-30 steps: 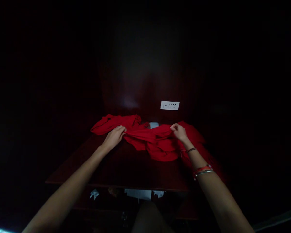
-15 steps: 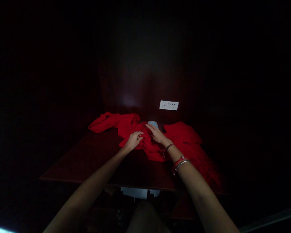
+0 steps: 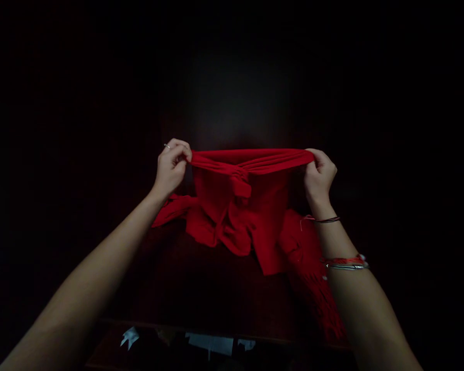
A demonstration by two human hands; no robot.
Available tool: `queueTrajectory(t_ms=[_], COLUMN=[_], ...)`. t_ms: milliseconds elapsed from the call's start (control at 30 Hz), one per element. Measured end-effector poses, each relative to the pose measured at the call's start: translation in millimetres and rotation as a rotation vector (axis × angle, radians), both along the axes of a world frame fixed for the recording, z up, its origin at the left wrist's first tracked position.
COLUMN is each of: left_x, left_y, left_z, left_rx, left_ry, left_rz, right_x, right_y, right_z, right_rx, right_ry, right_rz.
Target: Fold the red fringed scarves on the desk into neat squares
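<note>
Head | bunched red cloth (image 3: 268,211) being finger-pinched taut by bare left hand (image 3: 171,167), bare right hand (image 3: 320,174) | slippage being risked by overpulling

A dark table (image 3: 209,293) bears a fringed red cloth (image 3: 313,283) at right; red fabric (image 3: 175,208) at left

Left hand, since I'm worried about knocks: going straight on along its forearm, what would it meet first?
Apart from the red cloth that the left hand pinches, probably the dim panel ahead; darkness leaves the depth unclear.
</note>
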State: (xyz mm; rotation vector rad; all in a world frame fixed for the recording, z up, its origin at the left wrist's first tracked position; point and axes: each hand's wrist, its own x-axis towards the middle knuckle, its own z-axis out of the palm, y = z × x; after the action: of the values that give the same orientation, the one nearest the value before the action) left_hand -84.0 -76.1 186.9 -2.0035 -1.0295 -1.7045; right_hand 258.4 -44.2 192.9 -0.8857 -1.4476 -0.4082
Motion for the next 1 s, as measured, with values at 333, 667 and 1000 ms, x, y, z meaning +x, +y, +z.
queueTrajectory(t_ms=[333,667,1000], left_x=[34.0,67.9,-3.2], left_y=[29.2,22.0,24.4], left_z=[-127.7,-176.9,-93.4], left_rx=[-0.721,-0.783,-0.525], left_ry=[0.443,0.695,0.102], left_rz=[-0.015,-0.152,-0.128], right_x=[-24.0,-90.1,-21.4], right_y=[-2.2,0.9,-9.4], right_z=[-126.4,-161.0,-77.1], right_rx=[-0.953,-0.941,-0.478], right_ry=[-0.682,-1.016,-0.53], right_rz=[0.16,0.235,-0.093])
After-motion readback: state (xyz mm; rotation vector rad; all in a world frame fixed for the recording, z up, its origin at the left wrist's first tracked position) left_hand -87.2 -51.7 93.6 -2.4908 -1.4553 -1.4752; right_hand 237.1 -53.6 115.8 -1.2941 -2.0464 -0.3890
